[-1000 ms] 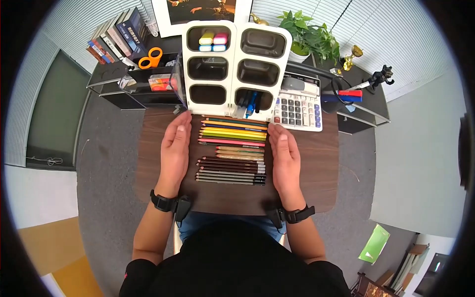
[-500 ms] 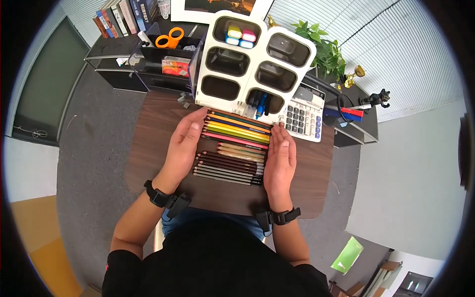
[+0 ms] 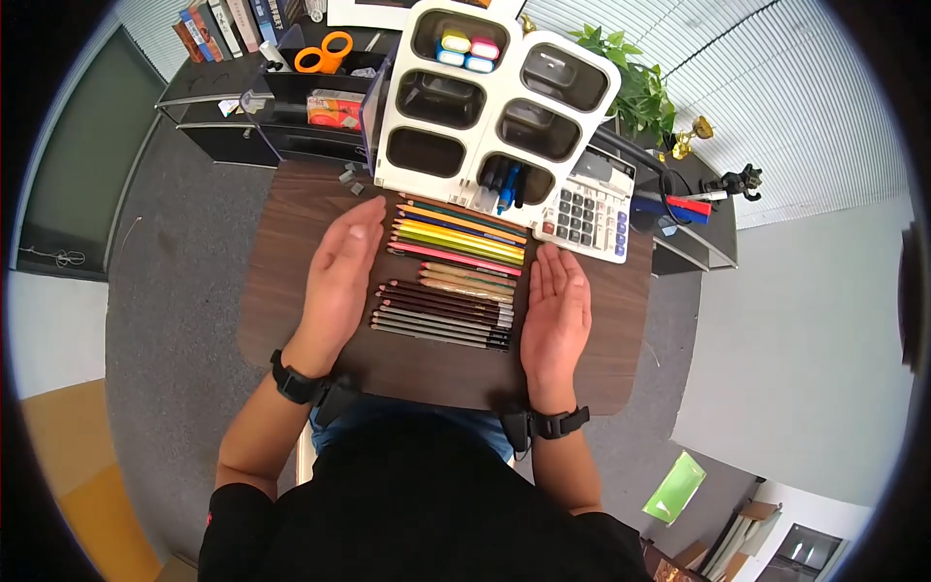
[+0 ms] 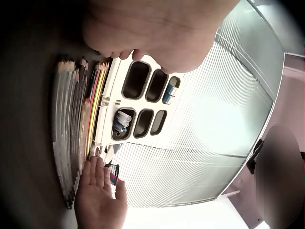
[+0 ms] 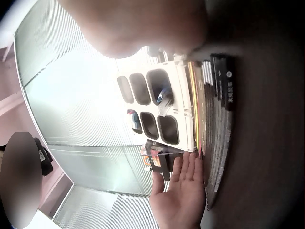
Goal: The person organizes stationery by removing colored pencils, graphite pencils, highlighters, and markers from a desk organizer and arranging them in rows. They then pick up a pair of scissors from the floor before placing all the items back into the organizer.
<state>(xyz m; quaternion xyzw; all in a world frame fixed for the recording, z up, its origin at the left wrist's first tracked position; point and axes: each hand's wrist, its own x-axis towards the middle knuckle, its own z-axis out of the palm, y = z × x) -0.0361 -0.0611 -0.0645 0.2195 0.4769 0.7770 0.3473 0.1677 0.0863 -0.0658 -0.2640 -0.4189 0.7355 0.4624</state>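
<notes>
Colored pencils [image 3: 461, 238] lie side by side on the brown table, with short natural-wood pencils [image 3: 467, 279], dark brown pencils [image 3: 446, 303] and grey pencils [image 3: 441, 328] in rows nearer the body. My left hand [image 3: 339, 281] is beside their left ends, fingers straight and holding nothing. On the other side, my right hand [image 3: 558, 315] lies with palm turned inward and upward and fingers extended, a small gap from the pencils. Beyond the rows stands a white organizer [image 3: 477, 97] with dark compartments; highlighters [image 3: 467, 50] sit in its top left one and pens [image 3: 504, 186] in its lower right one.
A white calculator [image 3: 587, 218] lies right of the organizer. Small grey pieces [image 3: 351, 179] are near its left foot. Behind are a black holder with orange scissors [image 3: 323, 53], books [image 3: 228, 27], a plant [image 3: 630, 87] and a small gold trophy [image 3: 691, 136].
The head view has turned and shifted. Both hands have drawn slightly outward from the pencil ends, and the right palm faces up more. The pencils keep their rows.
</notes>
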